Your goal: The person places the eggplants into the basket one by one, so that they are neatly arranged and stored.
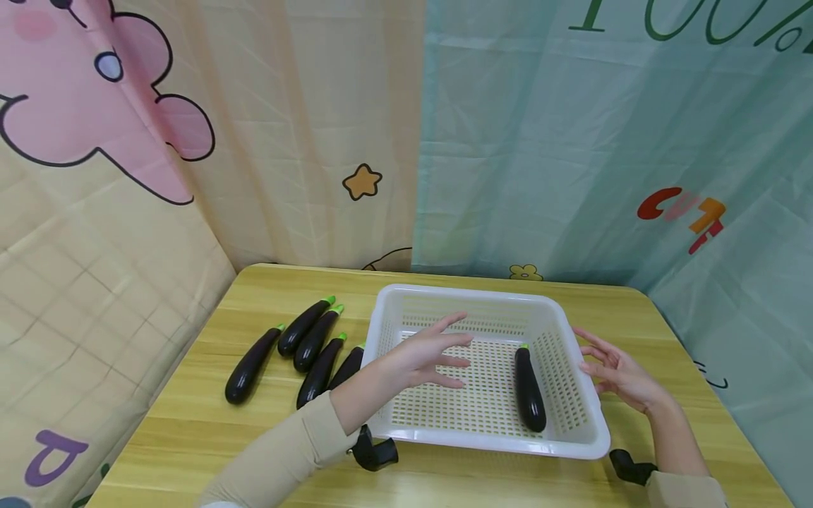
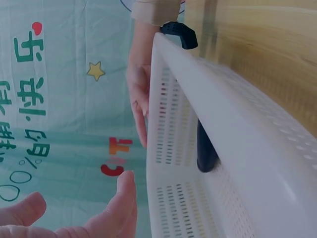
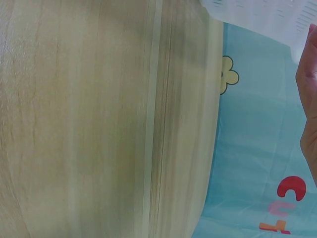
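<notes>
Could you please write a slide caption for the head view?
Left hand over a white basket holding one eggplant; right hand at the basket's side.

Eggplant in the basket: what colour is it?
The eggplant is purplish-black, green-tipped; best seen in the head view.

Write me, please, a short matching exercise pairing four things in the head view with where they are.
1. Five black eggplants
2. Single black eggplant
3. Left hand
4. Right hand

A. At the right side of the white plastic basket
B. Lying inside the basket
C. Above the basket, fingers spread
D. On the wooden table, left of the basket

Pairs: 1-D, 2-B, 3-C, 4-A
</notes>
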Available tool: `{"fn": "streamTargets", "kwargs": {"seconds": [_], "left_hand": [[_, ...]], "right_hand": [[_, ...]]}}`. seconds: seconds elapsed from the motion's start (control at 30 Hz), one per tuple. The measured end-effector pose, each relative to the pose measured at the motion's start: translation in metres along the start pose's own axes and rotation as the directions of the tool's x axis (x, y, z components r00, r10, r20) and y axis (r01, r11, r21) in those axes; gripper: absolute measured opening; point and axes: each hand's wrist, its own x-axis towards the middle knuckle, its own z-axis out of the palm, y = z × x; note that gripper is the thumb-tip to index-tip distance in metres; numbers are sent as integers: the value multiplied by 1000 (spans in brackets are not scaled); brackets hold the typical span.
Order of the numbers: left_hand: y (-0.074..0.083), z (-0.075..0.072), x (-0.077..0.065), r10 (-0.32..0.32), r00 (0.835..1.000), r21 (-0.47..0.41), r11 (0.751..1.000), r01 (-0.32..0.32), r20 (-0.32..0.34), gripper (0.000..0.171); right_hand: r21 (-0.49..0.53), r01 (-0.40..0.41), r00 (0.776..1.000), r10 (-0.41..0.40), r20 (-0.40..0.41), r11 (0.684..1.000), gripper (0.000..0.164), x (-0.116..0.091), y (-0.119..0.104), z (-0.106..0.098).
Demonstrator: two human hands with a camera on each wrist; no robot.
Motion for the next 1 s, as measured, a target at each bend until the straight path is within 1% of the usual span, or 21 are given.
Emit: {"fn": "streamTargets", "kwargs": {"seconds": [0.13, 0.27, 0.33, 0.5, 0.6, 0.73, 0.8, 0.87, 1.0], "left_hand": [[5, -16, -8, 41, 999, -9, 999, -41, 0, 55], [10, -33, -16, 103, 994, 26, 994, -102, -24, 56], [12, -42, -19, 138, 990, 61, 989, -135, -38, 57], [15, -65, -25, 211, 974, 162, 967, -197, -77, 59], [18, -79, -28, 244, 964, 204, 954, -220, -102, 62], [21, -100, -33, 285, 954, 246, 935, -254, -96, 66], [22, -110, -35, 312, 946, 280, 919, -278, -85, 68], [22, -119, -38, 343, 937, 321, 897, -303, -73, 71], [23, -138, -43, 407, 911, 419, 840, -345, -63, 72]], "right_hand": [[8, 2, 1000, -2, 6, 1000, 60, 0, 0, 0], [5, -6, 1000, 6, -1, 1000, 60, 0, 0, 0], [6, -7, 1000, 7, 0, 1000, 60, 0, 0, 0], [21, 2, 1000, -2, 12, 1000, 60, 0, 0, 0], [21, 3, 1000, -3, 12, 1000, 60, 0, 0, 0], [12, -2, 1000, 2, 6, 1000, 60, 0, 0, 0], [9, -4, 1000, 4, 5, 1000, 60, 0, 0, 0], [7, -6, 1000, 6, 5, 1000, 60, 0, 0, 0], [9, -5, 1000, 5, 6, 1000, 60, 0, 0, -1]]}}
